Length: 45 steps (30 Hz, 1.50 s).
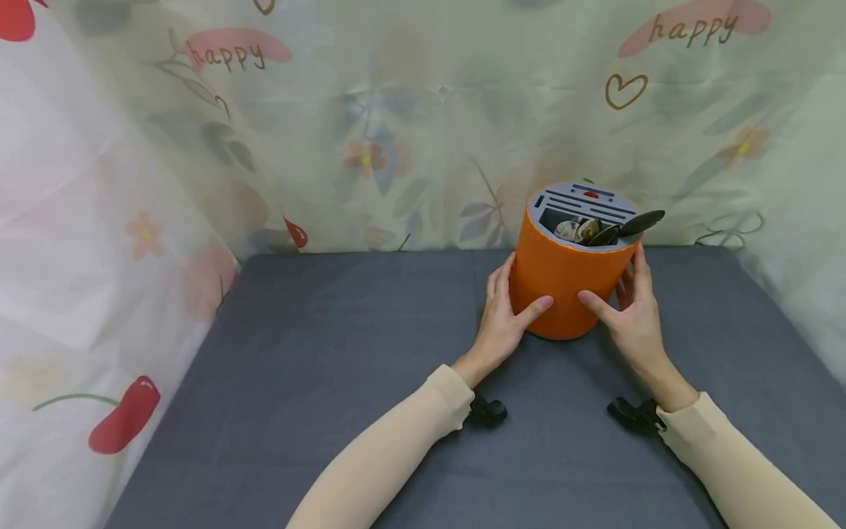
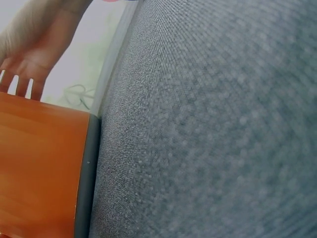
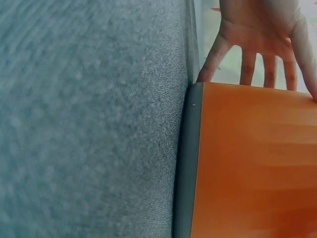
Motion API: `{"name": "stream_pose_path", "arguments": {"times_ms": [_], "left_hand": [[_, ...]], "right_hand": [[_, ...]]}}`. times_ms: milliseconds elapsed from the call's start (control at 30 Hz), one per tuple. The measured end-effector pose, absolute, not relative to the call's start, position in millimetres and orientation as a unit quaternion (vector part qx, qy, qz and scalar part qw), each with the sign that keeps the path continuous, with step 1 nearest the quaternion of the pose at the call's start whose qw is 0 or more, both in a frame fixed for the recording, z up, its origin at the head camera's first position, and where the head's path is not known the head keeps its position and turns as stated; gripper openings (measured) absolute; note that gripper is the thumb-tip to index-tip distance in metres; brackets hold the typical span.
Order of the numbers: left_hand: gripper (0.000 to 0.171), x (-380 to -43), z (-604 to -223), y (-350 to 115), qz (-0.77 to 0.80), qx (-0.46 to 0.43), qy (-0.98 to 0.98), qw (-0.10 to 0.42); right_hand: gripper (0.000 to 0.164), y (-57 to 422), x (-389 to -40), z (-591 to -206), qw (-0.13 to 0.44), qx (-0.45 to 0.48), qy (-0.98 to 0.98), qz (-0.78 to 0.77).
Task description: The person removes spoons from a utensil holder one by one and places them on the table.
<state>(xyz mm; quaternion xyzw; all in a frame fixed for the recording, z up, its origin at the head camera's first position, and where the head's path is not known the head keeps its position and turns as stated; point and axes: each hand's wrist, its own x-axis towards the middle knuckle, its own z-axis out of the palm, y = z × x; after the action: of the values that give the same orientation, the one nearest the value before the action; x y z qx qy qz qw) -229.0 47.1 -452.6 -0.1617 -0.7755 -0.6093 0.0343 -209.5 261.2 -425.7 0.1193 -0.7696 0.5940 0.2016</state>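
An orange round cutlery holder [image 1: 558,286] with a slotted grey top stands upright on the grey cloth, its dark base [image 3: 183,163] against the fabric. Several shiny rounded spoon-like pieces [image 1: 584,229] lie in its front opening. One dark oval end [image 1: 643,222] leans out over the right rim. My left hand [image 1: 500,316] holds the left side, thumb on the front and fingers passing behind the edge. On the opposite side my right hand [image 1: 631,316] holds it likewise. Each wrist view shows the other hand's spread fingers meeting the orange wall, fingertips hidden behind it.
Grey cloth [image 1: 317,353] covers the table. A patterned curtain [image 1: 423,132] hangs right behind the back edge, with more of it along the left and right sides. Black wrist mounts [image 1: 489,411] stick out inward under both cream sleeves.
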Motion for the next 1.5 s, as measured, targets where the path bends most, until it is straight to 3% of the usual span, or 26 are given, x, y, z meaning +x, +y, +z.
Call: {"name": "stream_pose_path", "arguments": {"times_ms": [667, 1100, 1500], "left_hand": [[0.085, -227, -450, 37, -0.606, -0.186, -0.773, 0.030], [0.052, -238, -437, 9, -0.649, -0.182, -0.735, 0.070], [0.037, -242, -419, 8, -0.675, -0.197, -0.703, 0.108]], "right_hand": [[0.099, 254, -198, -411, 0.204, 0.123, -0.766, 0.597], [0.099, 247, -191, -401, 0.183, 0.109, -0.773, 0.597], [0.099, 248, -191, -401, 0.181, 0.112, -0.779, 0.589]]}}
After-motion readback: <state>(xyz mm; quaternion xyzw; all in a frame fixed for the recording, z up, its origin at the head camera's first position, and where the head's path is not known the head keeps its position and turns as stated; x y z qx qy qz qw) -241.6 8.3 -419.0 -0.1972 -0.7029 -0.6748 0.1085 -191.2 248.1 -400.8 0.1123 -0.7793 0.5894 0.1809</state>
